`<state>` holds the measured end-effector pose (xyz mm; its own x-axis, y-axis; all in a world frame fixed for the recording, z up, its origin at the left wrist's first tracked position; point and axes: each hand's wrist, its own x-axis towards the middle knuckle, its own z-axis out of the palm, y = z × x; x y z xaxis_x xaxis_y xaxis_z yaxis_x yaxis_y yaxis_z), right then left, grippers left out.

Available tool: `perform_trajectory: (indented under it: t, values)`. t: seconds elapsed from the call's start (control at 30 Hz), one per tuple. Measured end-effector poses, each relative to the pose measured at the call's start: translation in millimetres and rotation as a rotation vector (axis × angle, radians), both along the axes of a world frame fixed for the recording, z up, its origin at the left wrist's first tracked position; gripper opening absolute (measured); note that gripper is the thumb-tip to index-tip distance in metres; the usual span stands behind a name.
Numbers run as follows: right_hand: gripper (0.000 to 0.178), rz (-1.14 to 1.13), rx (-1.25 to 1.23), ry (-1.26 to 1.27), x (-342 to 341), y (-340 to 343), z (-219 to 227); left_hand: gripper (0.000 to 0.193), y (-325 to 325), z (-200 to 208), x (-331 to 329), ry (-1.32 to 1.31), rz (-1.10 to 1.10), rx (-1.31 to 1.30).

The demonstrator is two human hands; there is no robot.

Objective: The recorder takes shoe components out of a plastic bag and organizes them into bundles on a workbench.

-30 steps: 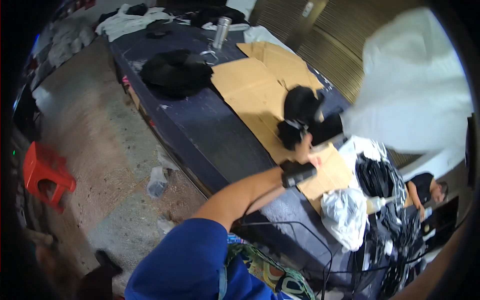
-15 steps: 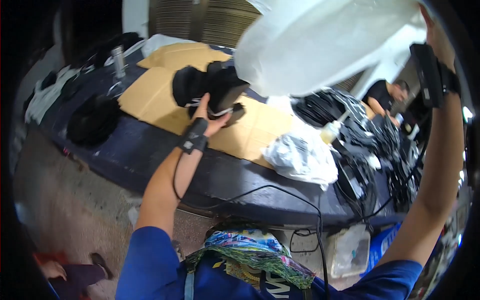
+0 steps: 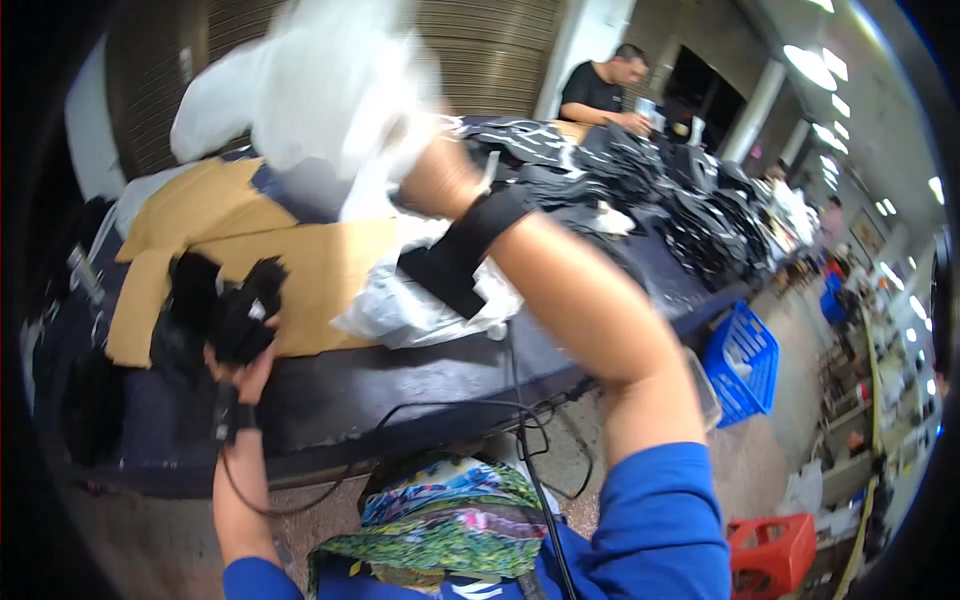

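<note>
My left hand (image 3: 245, 375) is closed around a bundle of black fabric pieces (image 3: 240, 318), above the left part of the cardboard. In the air over the table, a large white plastic bag (image 3: 335, 95) is blurred by motion. My right hand (image 3: 432, 165) grips it; the fingers are smeared and partly hidden by the bag. Flattened brown cardboard (image 3: 335, 250) lies on the dark table (image 3: 400, 385) below. Beneath my right wrist rests a crumpled white plastic bag (image 3: 375, 310), partly covered by the black wrist device.
Heaps of dark fabric pieces (image 3: 690, 215) cover the table's right side. A person in black (image 3: 595, 95) works at its far side. A black cable (image 3: 450, 404) runs in front of me. A blue basket (image 3: 745, 365) and a red stool (image 3: 775, 550) stand on the floor to the right.
My right hand has swept the large white bag leftward and down from high at the right. The left hand still holds the black bundle, now lower and farther left. The view has turned right.
</note>
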<state>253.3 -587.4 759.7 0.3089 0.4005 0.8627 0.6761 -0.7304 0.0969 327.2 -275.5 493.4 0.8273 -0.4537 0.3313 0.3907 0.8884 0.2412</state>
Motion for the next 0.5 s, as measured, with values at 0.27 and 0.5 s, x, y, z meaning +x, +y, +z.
perform_trajectory:
  t: [0.27,0.5]
  values:
    - [0.031,-0.174,-0.222,0.825,-14,-8,-160,0.058,38,-37,-4,0.381,0.291,0.497]
    - [0.025,-0.099,-0.234,0.764,-11,-4,-159,0.046,62,-18,27,0.122,0.235,0.545]
